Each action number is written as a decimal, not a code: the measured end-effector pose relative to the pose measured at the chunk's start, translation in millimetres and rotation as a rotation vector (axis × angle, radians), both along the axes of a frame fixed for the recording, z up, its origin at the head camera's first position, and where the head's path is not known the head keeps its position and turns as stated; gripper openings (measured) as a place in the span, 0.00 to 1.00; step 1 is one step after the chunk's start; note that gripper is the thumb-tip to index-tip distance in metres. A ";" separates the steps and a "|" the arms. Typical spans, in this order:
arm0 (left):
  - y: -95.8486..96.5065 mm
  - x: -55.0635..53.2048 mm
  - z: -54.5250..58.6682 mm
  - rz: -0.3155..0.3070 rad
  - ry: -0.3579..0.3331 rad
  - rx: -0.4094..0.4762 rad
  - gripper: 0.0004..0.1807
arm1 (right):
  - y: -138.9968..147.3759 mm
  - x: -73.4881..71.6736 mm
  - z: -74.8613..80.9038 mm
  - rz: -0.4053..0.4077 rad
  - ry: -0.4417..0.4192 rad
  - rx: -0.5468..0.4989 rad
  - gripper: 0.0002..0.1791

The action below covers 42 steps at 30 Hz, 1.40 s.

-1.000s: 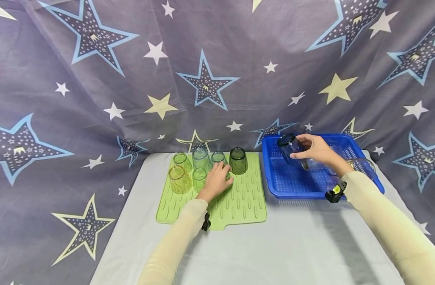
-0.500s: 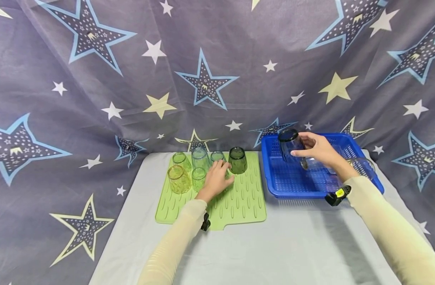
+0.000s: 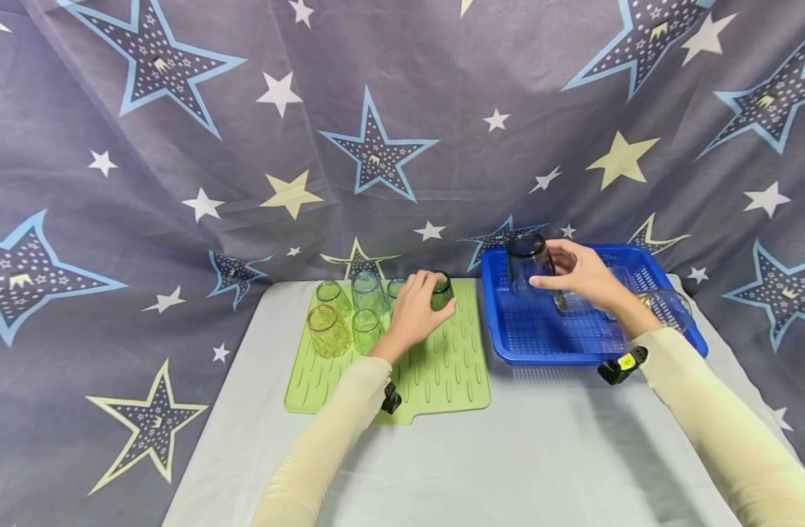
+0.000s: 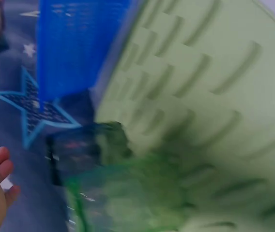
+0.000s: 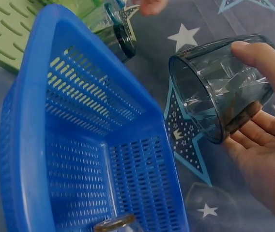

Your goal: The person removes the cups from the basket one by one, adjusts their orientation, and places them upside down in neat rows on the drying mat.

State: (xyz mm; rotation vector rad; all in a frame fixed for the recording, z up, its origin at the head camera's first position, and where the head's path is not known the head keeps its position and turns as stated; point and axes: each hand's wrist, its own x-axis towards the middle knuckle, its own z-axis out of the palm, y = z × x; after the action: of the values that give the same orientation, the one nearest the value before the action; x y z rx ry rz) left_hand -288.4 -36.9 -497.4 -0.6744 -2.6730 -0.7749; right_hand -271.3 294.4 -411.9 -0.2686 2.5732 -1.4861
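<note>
My right hand point(image 3: 590, 278) grips a smoky grey drinking glass point(image 3: 524, 271), held above the left part of the blue basket point(image 3: 498, 337). In the right wrist view the thumb lies on the side of this glass point(image 5: 224, 87) and the fingers curl beneath it. My left hand point(image 3: 412, 315) reaches over the green draining mat point(image 3: 448, 388), its fingers relaxed at a dark green glass point(image 3: 445, 298) and partly covering it. In the left wrist view these fingers are apart from the dark glass point(image 4: 79, 150) and the green glass point(image 4: 123, 198).
Left of my left hand stand a yellow glass point(image 3: 328, 335), green glasses and a blue glass point(image 3: 368, 293). Clear glasses lie in the basket's right part, one with an amber rim point(image 5: 113, 223). A starry curtain point(image 3: 244, 146) hangs behind the white table point(image 3: 495, 468).
My left hand has shifted right and away from me, from beside the small blue glass to the dark green one. The right hand has raised the grey glass slightly and turned it more upright.
</note>
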 end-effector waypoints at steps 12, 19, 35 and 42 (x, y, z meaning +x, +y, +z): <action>24.7 0.2 47.3 -0.105 -0.034 0.168 0.29 | -21.6 2.9 -1.2 0.057 0.078 0.001 0.43; 37.5 3.1 67.7 -0.180 -0.059 0.223 0.33 | -33.0 2.1 -6.3 0.073 0.103 -0.025 0.39; 55.0 2.4 83.9 -0.236 -0.120 0.183 0.38 | -55.5 3.6 -12.1 0.152 0.123 -0.068 0.40; 55.5 2.9 83.9 -0.242 -0.137 0.189 0.35 | -61.0 3.8 -16.6 0.174 0.111 -0.119 0.39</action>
State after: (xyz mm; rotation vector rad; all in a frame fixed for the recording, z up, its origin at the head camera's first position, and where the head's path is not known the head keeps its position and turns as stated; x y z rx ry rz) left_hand -285.4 18.6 -413.5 -0.9372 -2.6209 -1.1588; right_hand -267.5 233.4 -428.5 -0.5900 2.4722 -1.6024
